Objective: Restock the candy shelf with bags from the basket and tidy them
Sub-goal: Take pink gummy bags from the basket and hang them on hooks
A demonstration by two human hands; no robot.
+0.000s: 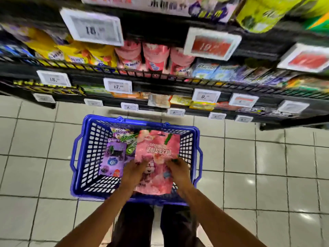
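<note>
**Pink bag in both hands, basket far from empty**

Both hands are down in the blue basket, which sits on the tiled floor in front of the candy shelf.

- Left hand has the left edge of the pink bag and right hand has the right edge.
- The fingers on each side curl onto the film and pinch the bag. I cannot see the thumbs.
- The bag lies on top of the load, inside the rim, with its far end tilted up.

Left in the basket:
- A purple bag lies just beside the pink one, on its left.
- Green-printed bags lie behind the purple one.
- I cannot tell what lies underneath.

Shelf:
- The tiers look well filled, though blur makes gaps hard to read.
- Pink packs stand on an upper tier. I judge that the likely home for this bag.

My read is that the task is early or midway. Every bag in the basket remains to be shelved, and after that the fronts need straightening
</note>
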